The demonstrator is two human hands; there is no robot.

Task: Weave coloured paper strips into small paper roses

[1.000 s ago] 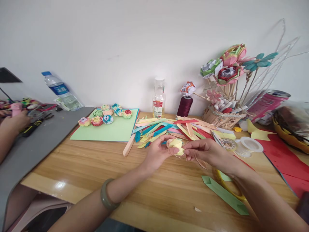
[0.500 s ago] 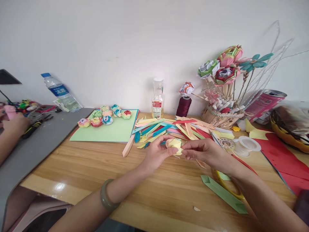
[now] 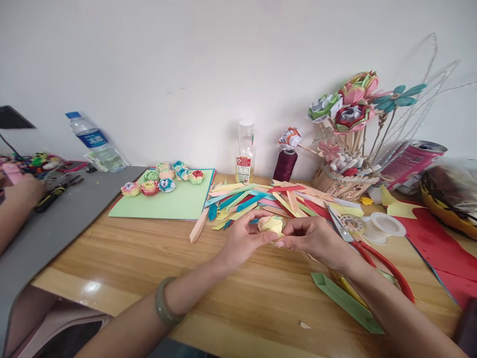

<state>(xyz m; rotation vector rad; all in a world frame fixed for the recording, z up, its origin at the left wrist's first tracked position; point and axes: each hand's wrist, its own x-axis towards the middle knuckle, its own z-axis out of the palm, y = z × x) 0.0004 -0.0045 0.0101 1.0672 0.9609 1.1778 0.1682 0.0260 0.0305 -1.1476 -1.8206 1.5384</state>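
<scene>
A pale yellow and peach folded paper flower (image 3: 271, 224) is held above the table, in front of a heap of coloured paper strips (image 3: 246, 201). My left hand (image 3: 246, 237) grips its left side, thumb in front and fingers behind. My right hand (image 3: 313, 239) is closed at its lower right edge, thumb and forefinger pinched; what lies between those fingertips is too small to make out, perhaps thread. Beneath my right forearm lies a folded green paper strip (image 3: 345, 301). Red-handled scissors (image 3: 383, 258) rest beside that forearm.
Finished paper flowers (image 3: 166, 185) sit on green paper sheets (image 3: 160, 209). Behind the heap stand a glass bottle (image 3: 244, 154) and a maroon thread spool (image 3: 285, 165). A flower basket (image 3: 345, 184) and a white spool (image 3: 387, 224) are right. Another person's hand (image 3: 28, 189) is far left.
My right hand has shifted slightly down and inward against the flower. The flower has turned a little in my left hand. More of the scissors shows beside my right forearm.
</scene>
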